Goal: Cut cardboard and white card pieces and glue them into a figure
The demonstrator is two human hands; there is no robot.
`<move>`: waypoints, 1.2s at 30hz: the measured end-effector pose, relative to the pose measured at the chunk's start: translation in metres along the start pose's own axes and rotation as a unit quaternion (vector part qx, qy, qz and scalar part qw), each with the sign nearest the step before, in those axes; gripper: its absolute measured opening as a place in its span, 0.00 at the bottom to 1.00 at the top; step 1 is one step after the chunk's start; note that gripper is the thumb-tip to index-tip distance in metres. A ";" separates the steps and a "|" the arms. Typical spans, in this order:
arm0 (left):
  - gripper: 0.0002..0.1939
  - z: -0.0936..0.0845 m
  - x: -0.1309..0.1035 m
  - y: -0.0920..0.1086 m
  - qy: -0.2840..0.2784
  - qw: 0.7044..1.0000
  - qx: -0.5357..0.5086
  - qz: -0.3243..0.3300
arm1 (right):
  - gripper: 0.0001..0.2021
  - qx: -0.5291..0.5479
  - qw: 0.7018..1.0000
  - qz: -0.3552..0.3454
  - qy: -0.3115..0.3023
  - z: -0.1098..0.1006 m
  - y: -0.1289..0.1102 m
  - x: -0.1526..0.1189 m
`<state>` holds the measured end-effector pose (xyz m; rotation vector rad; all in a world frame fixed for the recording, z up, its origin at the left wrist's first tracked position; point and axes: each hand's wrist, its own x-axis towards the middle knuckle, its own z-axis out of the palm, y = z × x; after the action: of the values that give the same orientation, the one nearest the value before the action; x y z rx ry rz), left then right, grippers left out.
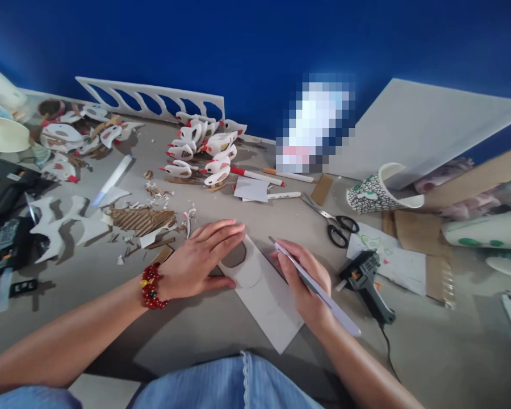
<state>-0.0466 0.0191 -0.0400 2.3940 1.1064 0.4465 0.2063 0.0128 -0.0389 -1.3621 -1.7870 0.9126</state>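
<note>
My left hand (204, 255), with a beaded bracelet at the wrist, lies flat with fingers stretched out over the upper left end of a white board strip (276, 318). A rounded hole and a curved outline line show at that end of the strip. Pinched like a pen in my right hand (306, 284) is a slim lilac craft knife (340, 321), its tip pointing up and left just above the strip's right edge. Part of the strip is hidden under my left hand.
Several white bird figures (217, 145) stand at the back. Scissors (336, 224) and a black glue gun (372, 289) with a cord lie to the right, near a patterned paper cup (372, 196). Corrugated cardboard (142, 218), scraps and cut board offcuts (70, 224) are on the left.
</note>
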 end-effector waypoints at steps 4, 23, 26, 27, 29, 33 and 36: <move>0.42 0.000 0.001 0.000 0.004 0.999 -0.018 0.033 | 0.13 -0.003 0.999 -0.020 -0.026 0.001 0.001 0.002; 0.48 0.010 -0.002 0.022 0.135 0.868 -0.468 -0.093 | 0.17 0.189 0.975 0.105 -0.055 -0.007 -0.009 -0.003; 0.38 0.013 0.000 0.033 0.072 0.787 -0.597 -0.142 | 0.17 0.207 0.973 0.095 -0.046 -0.007 -0.014 -0.007; 0.32 0.014 0.001 0.036 0.055 0.768 -0.618 -0.158 | 0.17 0.210 0.972 0.097 -0.046 -0.006 -0.015 -0.008; 0.20 0.015 0.001 0.041 0.034 0.743 -0.642 -0.186 | 0.17 0.212 0.971 0.102 -0.044 -0.005 -0.016 -0.010; 0.13 0.014 0.001 0.042 0.026 0.719 -0.655 -0.233 | 0.17 0.234 0.962 0.126 -0.055 -0.001 -0.016 -0.012; 0.13 0.014 0.001 0.038 0.026 0.712 -0.654 -0.255 | 0.17 0.267 0.951 0.146 -0.056 0.001 -0.017 -0.013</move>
<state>-0.0159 -0.0061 -0.0308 0.7857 0.8870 0.7450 0.1992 -0.0033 -0.0261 -1.2434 -1.2877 1.5286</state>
